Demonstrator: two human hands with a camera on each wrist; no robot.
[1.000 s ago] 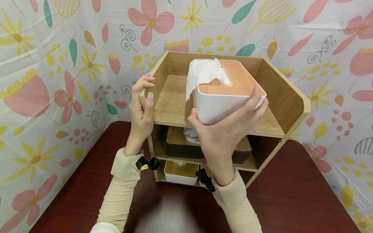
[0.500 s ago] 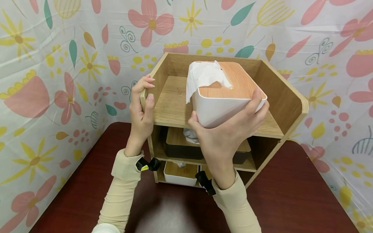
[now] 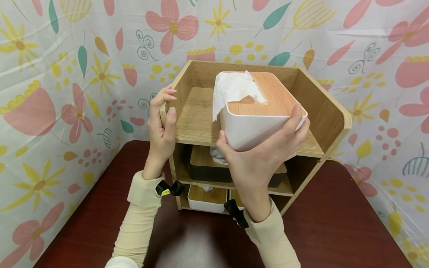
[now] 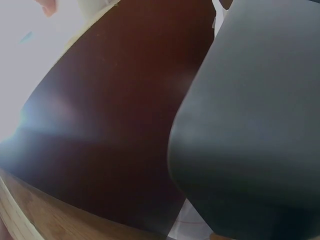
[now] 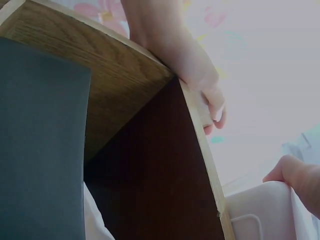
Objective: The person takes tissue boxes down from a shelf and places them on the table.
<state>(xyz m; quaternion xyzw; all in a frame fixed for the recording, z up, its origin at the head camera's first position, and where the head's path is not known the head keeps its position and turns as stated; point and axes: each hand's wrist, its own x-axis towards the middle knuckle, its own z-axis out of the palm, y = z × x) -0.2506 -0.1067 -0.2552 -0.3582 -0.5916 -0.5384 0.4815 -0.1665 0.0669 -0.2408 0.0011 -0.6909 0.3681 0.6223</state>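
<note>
My right hand [image 3: 264, 158] grips a white tissue box [image 3: 253, 128] with a wood-look lid, thumb at its near left corner and fingers along its right side. The box is tilted toward me above the top board of a wooden shelf unit [image 3: 197, 119]. A white tissue [image 3: 232, 87] pokes out of the lid and drapes over its left edge. My left hand [image 3: 161, 128] holds the front end of the unit's left side panel, fingers over its top. In the right wrist view, the left hand [image 5: 187, 57] lies over that panel and the tissue box [image 5: 265, 207] shows below right.
On the middle shelf is a black tissue box [image 3: 209, 171] with a wooden lid. A white tissue box [image 3: 206, 201] sits on the bottom shelf, a similar one beside it partly hidden. The unit stands on a dark red table [image 3: 335, 223], with a flower-print curtain [image 3: 107, 48] behind.
The tissue box in my right hand has come down slightly, its front wall lower against the top board. My left hand keeps its place on the panel. The view has shifted a little.
</note>
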